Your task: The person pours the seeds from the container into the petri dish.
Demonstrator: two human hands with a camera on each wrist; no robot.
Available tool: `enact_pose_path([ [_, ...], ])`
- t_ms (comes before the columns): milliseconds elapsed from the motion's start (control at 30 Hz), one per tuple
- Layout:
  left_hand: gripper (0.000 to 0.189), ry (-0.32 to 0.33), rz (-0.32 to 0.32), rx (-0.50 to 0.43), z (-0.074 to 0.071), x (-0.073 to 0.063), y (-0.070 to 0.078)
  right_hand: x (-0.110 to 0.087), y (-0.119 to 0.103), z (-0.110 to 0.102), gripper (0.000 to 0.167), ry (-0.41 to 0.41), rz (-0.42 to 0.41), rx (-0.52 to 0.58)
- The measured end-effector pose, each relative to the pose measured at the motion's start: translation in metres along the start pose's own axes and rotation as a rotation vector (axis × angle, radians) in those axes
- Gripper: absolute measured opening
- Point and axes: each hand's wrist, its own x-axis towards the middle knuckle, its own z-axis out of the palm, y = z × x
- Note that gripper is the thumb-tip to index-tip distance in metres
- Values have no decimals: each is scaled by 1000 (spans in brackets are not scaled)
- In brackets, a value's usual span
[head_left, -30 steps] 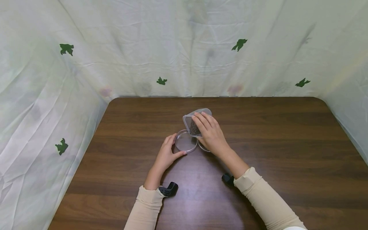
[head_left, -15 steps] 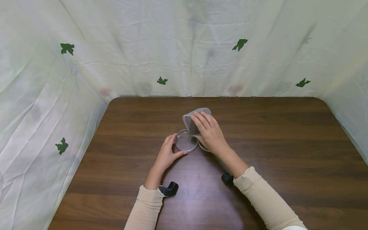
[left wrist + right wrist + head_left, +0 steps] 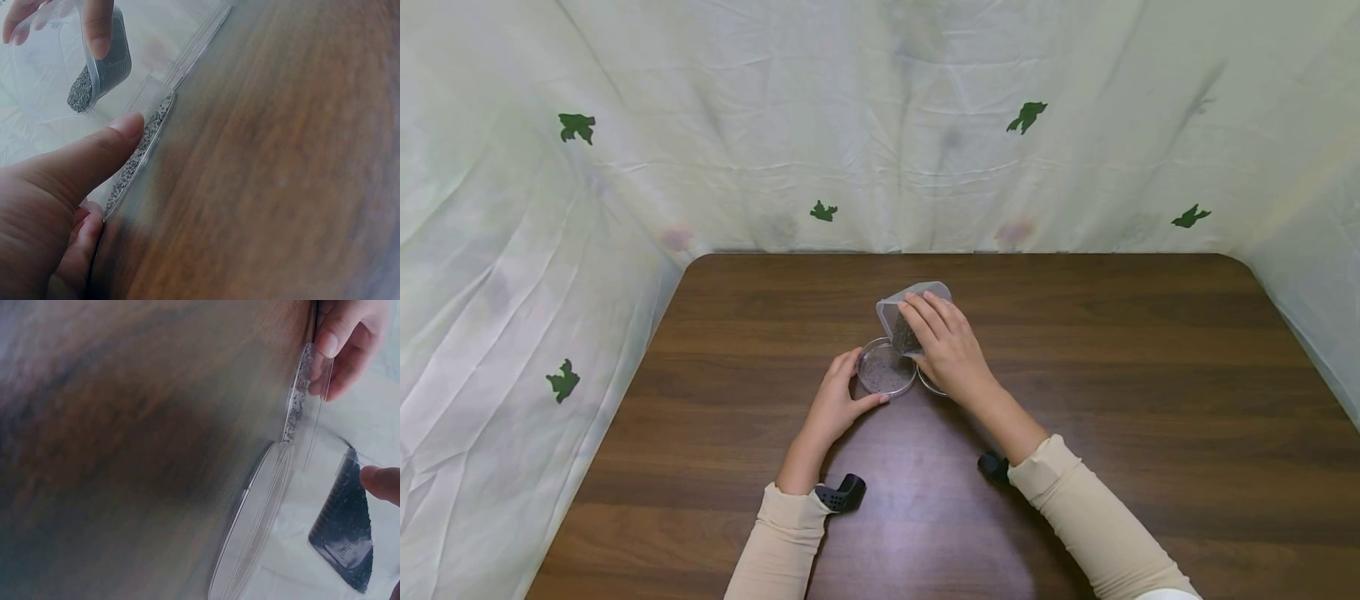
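My left hand (image 3: 831, 404) holds a clear petri dish (image 3: 886, 390) at its rim, thumb on the near side and fingers on the far side. Dark grey granules (image 3: 134, 165) cover the dish's bottom in the left wrist view. Above its right edge, my right hand (image 3: 953, 350) grips a clear plastic tub (image 3: 887, 312), tilted with its mouth toward the dish. More granules (image 3: 79, 94) are banked against the tub's lower side. A second round clear dish or lid (image 3: 247, 528) lies right beside the first, partly hidden under my right hand in the head view.
Everything rests on a brown wood-grain table (image 3: 760, 308). A pale curtain (image 3: 880, 125) with dark green leaf-like patches hangs behind it and along the sides. A black wrist device (image 3: 842, 494) sits at my left cuff, another (image 3: 994, 467) at the right.
Granules have spread across the petri dish, which looked nearly bare one second ago. Both hands stay almost where they were, and the tub keeps its tilt.
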Motion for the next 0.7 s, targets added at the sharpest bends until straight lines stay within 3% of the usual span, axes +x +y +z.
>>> enact_pose_path([
  [700,82,-1,-3,3,0,0,-1,1,-2,-1,87,-11,5,-11],
])
